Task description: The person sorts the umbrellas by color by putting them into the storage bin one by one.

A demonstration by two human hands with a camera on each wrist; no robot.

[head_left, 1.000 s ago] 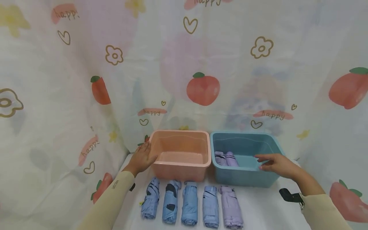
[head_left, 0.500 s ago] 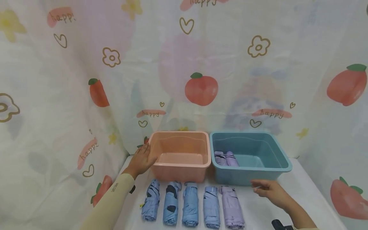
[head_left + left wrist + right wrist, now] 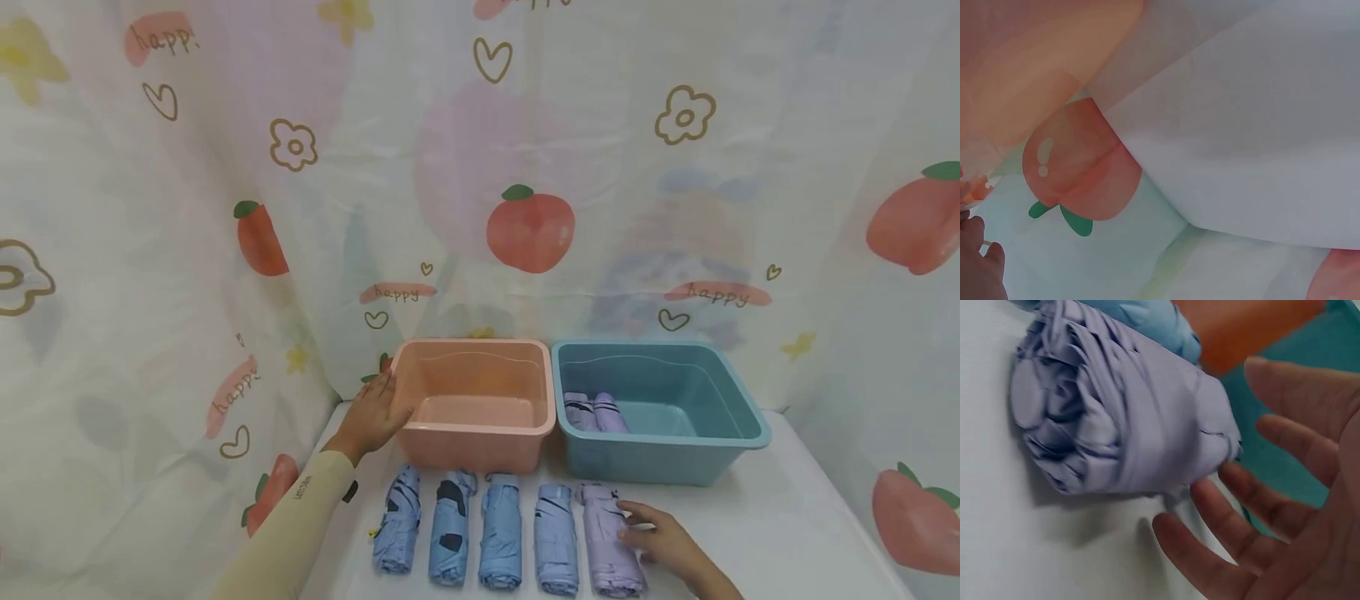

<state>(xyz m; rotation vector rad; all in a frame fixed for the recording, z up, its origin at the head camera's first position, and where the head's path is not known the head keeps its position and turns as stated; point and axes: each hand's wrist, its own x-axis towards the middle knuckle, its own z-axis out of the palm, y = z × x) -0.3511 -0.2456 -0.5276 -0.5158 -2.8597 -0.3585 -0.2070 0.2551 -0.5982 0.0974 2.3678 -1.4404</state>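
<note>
My right hand (image 3: pixel 666 543) is beside a lilac folded umbrella (image 3: pixel 609 546), the rightmost in a row of several on the table. In the right wrist view its fingers (image 3: pixel 1216 556) are spread and relaxed near the rolled lilac fabric (image 3: pixel 1154 419); whether a fingertip touches is hard to tell. My left hand (image 3: pixel 367 421) rests with extended fingers against the left side of an orange-pink bin (image 3: pixel 472 450). Only part of that hand (image 3: pixel 982 262) enters the left wrist view. Two lilac umbrellas (image 3: pixel 609 414) lie at the left inside the blue-green bin (image 3: pixel 645 462).
Left of the lilac umbrella lie blue folded umbrellas: a pale one (image 3: pixel 557 546), a plain one (image 3: pixel 501 533), and two with dark patches (image 3: pixel 450 529), (image 3: pixel 397 521). Both bins stand side by side against a printed curtain (image 3: pixel 525 308) behind the white table (image 3: pixel 787 517).
My right hand has come out from over the blue-green bin and moved down and left to the lilac umbrella. The left hand has stayed at the orange-pink bin.
</note>
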